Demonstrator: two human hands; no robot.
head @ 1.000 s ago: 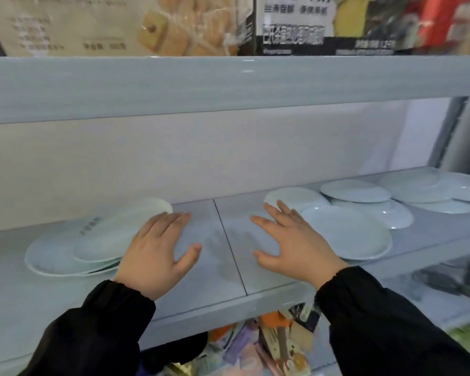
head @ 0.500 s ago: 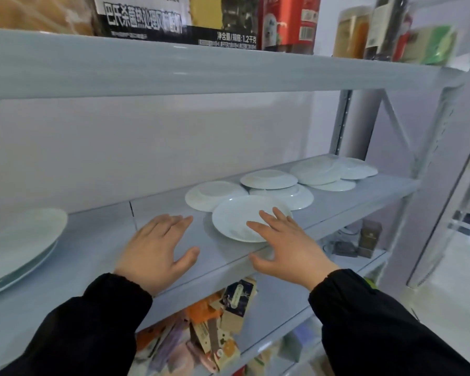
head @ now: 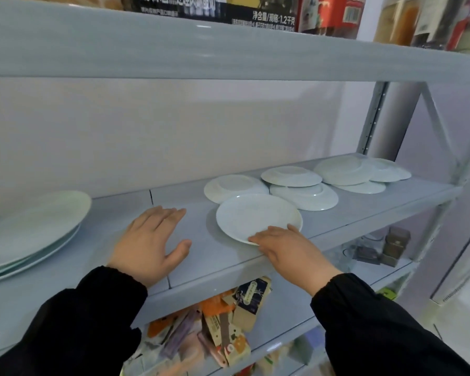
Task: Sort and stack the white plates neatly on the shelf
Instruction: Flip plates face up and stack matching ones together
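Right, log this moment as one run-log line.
left hand: flat on shelf | right hand: touching front plate, near rim | other small plates: scattered, overlapping

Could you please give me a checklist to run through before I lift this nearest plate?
1. Right hand on near plate rim: ok, fingertips touch it.
2. Plate gripped: not ok, fingers lie flat.
3. Left hand free: ok, flat on shelf.
4. Near plate clear of upturned plate behind: cannot tell.
5. Other plates stacked: not ok, scattered, overlapping.
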